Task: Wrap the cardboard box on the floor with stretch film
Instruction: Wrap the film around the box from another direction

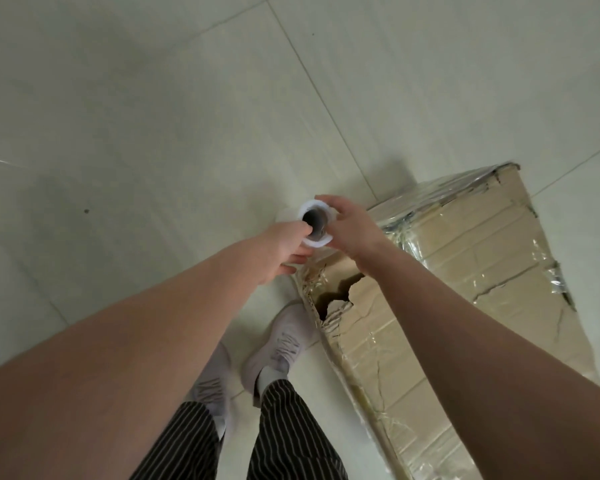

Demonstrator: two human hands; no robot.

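- Trousers, dark with thin stripes, at the bottom edge; person stands and looks straight down.
- Pale sneakers: right sneaker just beside the near left edge of the box, left sneaker a step behind it.
- Cardboard box lies on the floor to the person's right and runs from the bottom edge to mid frame. Old tape strips on top, creased panels.
- Torn hole in the box's left edge, ragged flaps sticking up, right under the right forearm.
- Stretch film already on the box: shiny, wrinkled layers round the far end and down the left side; near end looks mostly bare, so I judge the wrap partway done.
- Left hand grips the roll's near left rim, fingers curled, one digit seems tucked at the core.
- Right hand curls over the roll's right side, holding it.
- Stretch film roll held upright, seen end-on, white rim round a dark core, above the floor just off the box's left edge.
- Cannot tell whether a taut sheet runs from roll to box; hands hide that gap.
- Tiled floor beyond, pale, grout lines.
- Risks, as I judge: film snagging on the ragged flaps and tearing; slack film bunching into a rope; right foot so close to the box could catch the film or trip; roll slipping if the grip loosens under tension.
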